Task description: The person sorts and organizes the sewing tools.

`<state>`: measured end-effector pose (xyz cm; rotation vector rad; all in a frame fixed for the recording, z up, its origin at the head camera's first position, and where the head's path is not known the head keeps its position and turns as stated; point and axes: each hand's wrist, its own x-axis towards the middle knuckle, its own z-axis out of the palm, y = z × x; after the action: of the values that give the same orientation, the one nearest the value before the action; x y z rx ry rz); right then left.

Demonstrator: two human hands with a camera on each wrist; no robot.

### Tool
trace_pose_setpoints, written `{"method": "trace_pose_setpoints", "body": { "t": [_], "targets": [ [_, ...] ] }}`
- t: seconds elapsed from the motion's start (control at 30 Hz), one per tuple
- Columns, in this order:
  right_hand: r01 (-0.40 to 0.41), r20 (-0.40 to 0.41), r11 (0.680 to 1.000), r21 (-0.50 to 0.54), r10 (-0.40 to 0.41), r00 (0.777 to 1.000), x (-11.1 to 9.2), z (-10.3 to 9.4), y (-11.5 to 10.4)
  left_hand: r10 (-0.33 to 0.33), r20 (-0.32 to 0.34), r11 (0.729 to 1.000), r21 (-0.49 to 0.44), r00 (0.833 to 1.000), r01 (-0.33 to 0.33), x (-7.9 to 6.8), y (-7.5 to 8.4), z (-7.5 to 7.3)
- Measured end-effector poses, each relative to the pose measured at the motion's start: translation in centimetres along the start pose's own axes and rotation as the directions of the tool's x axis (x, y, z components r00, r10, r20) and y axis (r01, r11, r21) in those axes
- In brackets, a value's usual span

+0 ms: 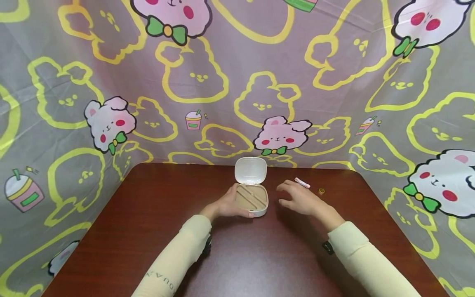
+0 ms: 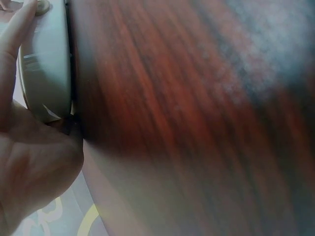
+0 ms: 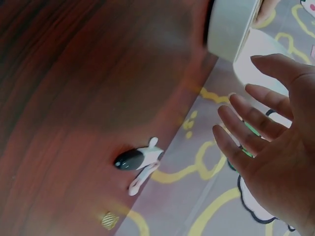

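Observation:
A white hinged jewelry box [image 1: 261, 213] stands on the table with its lid [image 1: 250, 170] raised; the beige insert inside has slanted ridges. My left hand [image 1: 229, 205] grips the box from its left side, thumb along the front. In the left wrist view, the fingers lie against the pale side wall of the box [image 2: 47, 64]. Just right of the box, my right hand [image 1: 299, 199] hovers with spread, slightly bent fingers and holds nothing. Past that hand lie a small pink-and-white clip-like piece [image 1: 302, 182] and a gold ring [image 1: 321, 191].
Beside the pink-and-white piece, the right wrist view shows a small black-and-white object [image 3: 139, 158], hidden by my hand in the head view. The dark red wooden table [image 1: 156, 198] ends at a patterned cloth [image 1: 222, 95] at the back and sides.

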<state>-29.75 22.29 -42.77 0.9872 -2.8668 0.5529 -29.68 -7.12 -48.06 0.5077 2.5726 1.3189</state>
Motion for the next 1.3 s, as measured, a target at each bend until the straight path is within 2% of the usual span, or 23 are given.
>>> {"method": "trace_pose_setpoints", "body": {
  "t": [0.4, 0.7, 0.87, 1.07, 1.3],
  "targets": [
    [-0.083, -0.063, 0.997, -0.001, 0.082, 0.995, -0.8, 0.4, 3.2, 0.01, -0.008, 1.0, 0.012, 1.0, -0.01, 0.1, -0.2, 0.2],
    [-0.132, -0.105, 0.991, 0.029, 0.134, 0.985, -1.2, 0.6, 5.1, 0.025, -0.019, 0.999, 0.039, 1.0, -0.024, 0.7, -1.4, 0.7],
    [-0.184, -0.105, 0.982, 0.028, 0.186, 0.977, -1.4, 0.5, 5.9, 0.019, -0.01, 0.999, 0.035, 1.0, -0.019, 0.5, -1.1, 0.5],
    [-0.194, -0.12, 0.979, 0.055, 0.2, 0.972, -1.3, 0.6, 6.5, 0.015, -0.009, 1.0, 0.021, 1.0, -0.015, 0.1, -0.2, 0.1],
    [-0.226, -0.107, 0.967, 0.115, 0.238, 0.965, -1.4, 1.0, 7.3, 0.015, -0.009, 1.0, 0.019, 1.0, -0.014, 0.0, -0.3, 0.2]
  ]
}}
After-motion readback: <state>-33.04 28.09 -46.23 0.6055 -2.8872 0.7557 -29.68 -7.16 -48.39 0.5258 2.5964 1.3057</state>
